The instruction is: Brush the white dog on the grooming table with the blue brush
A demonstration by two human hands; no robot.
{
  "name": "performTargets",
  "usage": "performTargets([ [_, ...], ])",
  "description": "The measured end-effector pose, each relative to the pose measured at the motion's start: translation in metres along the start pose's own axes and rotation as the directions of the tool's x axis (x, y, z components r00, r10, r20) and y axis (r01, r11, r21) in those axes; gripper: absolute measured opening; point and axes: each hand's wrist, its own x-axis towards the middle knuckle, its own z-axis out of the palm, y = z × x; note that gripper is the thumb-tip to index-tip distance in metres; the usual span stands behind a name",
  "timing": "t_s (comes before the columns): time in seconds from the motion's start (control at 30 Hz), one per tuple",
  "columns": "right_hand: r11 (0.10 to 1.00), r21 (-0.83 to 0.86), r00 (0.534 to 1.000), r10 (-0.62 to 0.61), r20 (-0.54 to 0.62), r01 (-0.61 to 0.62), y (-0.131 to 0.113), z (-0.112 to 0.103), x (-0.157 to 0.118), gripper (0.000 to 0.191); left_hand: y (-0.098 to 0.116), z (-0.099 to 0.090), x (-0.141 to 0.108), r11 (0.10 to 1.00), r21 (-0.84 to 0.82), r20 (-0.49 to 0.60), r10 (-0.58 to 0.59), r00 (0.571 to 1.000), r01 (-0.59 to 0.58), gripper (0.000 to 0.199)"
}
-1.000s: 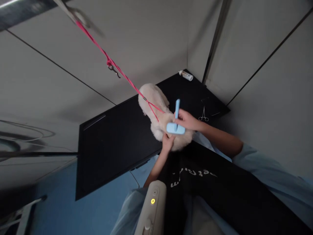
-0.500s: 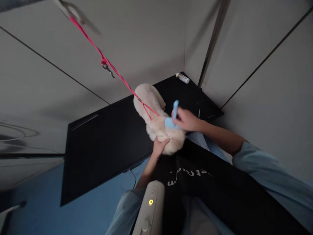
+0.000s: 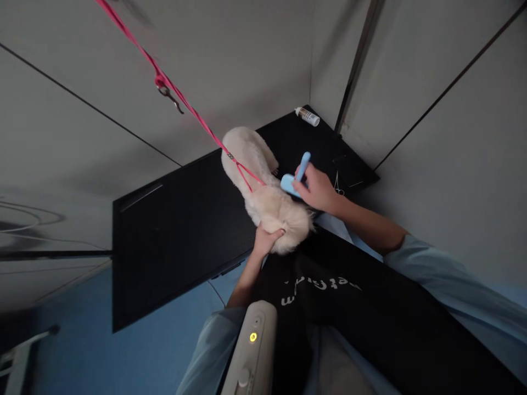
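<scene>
Black apron [image 3: 370,329] — "pet", rest unclear, bottle label [image 3: 308,116] — too small

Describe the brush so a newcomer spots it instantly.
Find the black table with the pale, fluffy dog on it. Just right of the dog in the picture, the right hand grips the brush by its handle. It is light blue with a flat head, unlike the white bottle and metal scissors nearby.
</scene>
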Motion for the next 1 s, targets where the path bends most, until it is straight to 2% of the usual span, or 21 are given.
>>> performTargets([
  [0.1, 1.000, 0.027, 0.984, -0.019, 0.178, 0.015, 0.001, 0.002, -0.004, 0.019, 0.001, 0.001, 0.001, 1.000, 0.007, 0.010, 0.007, 1.000, -0.007, 0.067],
  [0.13, 1.000, 0.013, 0.986, 0.006, 0.165, -0.009, 0.002, 0.002, -0.005, 0.018, 0.001, 0.001, 0.001, 1.000, 0.004, 0.005, 0.007, 1.000, -0.007, 0.067],
  [0.23, 0.998, -0.016, 0.996, 0.061, -0.064, -0.062, 0.007, 0.003, -0.007, 0.014, -0.002, 0.000, 0.003, 1.000, -0.009, -0.015, 0.004, 1.000, -0.004, 0.068],
  [0.27, 0.999, -0.005, 0.996, 0.047, -0.074, -0.048, 0.008, 0.003, -0.009, 0.015, -0.003, -0.001, 0.004, 1.000, -0.008, -0.014, 0.005, 1.000, -0.005, 0.069],
  [0.37, 0.998, 0.070, 0.989, 0.002, 0.145, -0.012, 0.010, 0.009, -0.014, 0.017, -0.006, -0.004, 0.006, 1.000, 0.016, 0.010, 0.007, 1.000, -0.007, 0.071],
  [0.4, 0.996, 0.082, 0.985, 0.016, 0.174, -0.031, 0.012, 0.011, -0.015, 0.016, -0.007, -0.005, 0.006, 1.000, 0.025, 0.014, 0.002, 1.000, -0.002, 0.071],
  [0.43, 0.995, 0.081, 0.989, 0.045, 0.138, -0.056, 0.013, 0.012, -0.016, 0.014, -0.007, -0.006, 0.007, 1.000, 0.028, 0.020, -0.004, 1.000, 0.003, 0.072],
  [0.5, 0.993, 0.070, 0.995, 0.094, -0.032, -0.091, 0.016, 0.014, -0.016, 0.012, -0.007, -0.008, 0.007, 1.000, 0.011, 0.046, -0.008, 0.999, 0.007, 0.071],
  [0.53, 0.993, 0.076, 0.993, 0.091, -0.074, -0.086, 0.017, 0.014, -0.017, 0.013, -0.007, -0.009, 0.007, 1.000, -0.003, 0.068, -0.001, 0.998, 0.001, 0.070],
  [0.57, 0.993, 0.091, 0.996, 0.074, -0.056, -0.068, 0.018, 0.014, -0.018, 0.014, -0.006, -0.009, 0.007, 1.000, -0.016, 0.095, 0.012, 0.995, -0.011, 0.069],
  [0.67, 0.986, 0.155, 0.992, 0.040, 0.119, -0.058, 0.014, 0.015, -0.020, 0.015, -0.002, -0.007, 0.007, 0.999, -0.027, 0.153, 0.042, 0.987, -0.038, 0.066],
  [0.8, 0.992, 0.101, 0.997, 0.076, 0.025, -0.078, 0.001, 0.014, -0.020, 0.017, -0.002, 0.000, 0.005, 0.998, -0.008, 0.138, 0.067, 0.988, -0.066, 0.069],
  [0.93, 1.000, 0.005, 0.972, 0.012, 0.234, -0.013, -0.008, 0.005, -0.013, 0.018, -0.010, 0.003, 0.000, 0.996, -0.005, 0.137, 0.094, 0.986, -0.094, 0.072],
  [0.97, 0.999, -0.025, 0.973, 0.025, 0.229, -0.020, -0.008, 0.001, -0.010, 0.017, -0.012, 0.002, -0.001, 0.994, 0.007, 0.116, 0.103, 0.988, -0.105, 0.074],
  [1.0, 0.998, -0.052, 0.984, 0.045, 0.173, -0.037, -0.008, -0.003, -0.008, 0.016, -0.014, 0.001, -0.002, 0.992, 0.025, 0.098, 0.124, 0.987, -0.127, 0.077],
])
